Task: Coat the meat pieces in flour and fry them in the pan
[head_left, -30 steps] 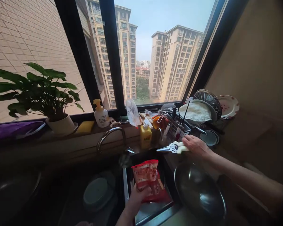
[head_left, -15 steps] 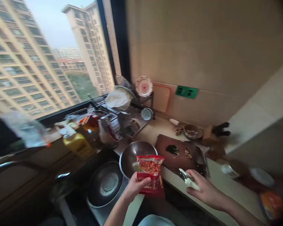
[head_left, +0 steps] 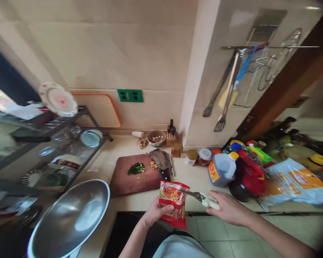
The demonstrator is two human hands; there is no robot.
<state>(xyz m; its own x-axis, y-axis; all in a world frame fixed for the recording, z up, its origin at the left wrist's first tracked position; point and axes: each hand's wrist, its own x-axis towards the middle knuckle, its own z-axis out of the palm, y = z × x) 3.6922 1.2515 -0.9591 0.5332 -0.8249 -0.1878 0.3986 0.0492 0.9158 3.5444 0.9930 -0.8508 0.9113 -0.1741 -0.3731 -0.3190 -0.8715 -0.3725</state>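
My left hand (head_left: 156,212) is closed round the lower left side of a red food packet (head_left: 173,200) with a picture of a dish on its front. In my right hand (head_left: 226,207) are kitchen scissors (head_left: 197,196) with pale handles. Their blades point left and reach the packet's upper right part; whether they are cutting into it I cannot tell. Behind the packet, a brown cutting board (head_left: 126,177) bears chopped greens (head_left: 136,168), chopped light bits (head_left: 153,164) and a cleaver (head_left: 160,161).
A large steel bowl (head_left: 70,218) stands at the left, before a dish rack (head_left: 83,157). Behind the board are a bowl of chopped pieces (head_left: 156,138) and a knife block (head_left: 172,138). Jars (head_left: 191,157), a jug (head_left: 223,169) and bags (head_left: 293,182) line the right side.
My view has swung right, away from the window and sink. The scissors, formerly apart from the packet, now have their blades at its upper right. Both hands keep their holds.
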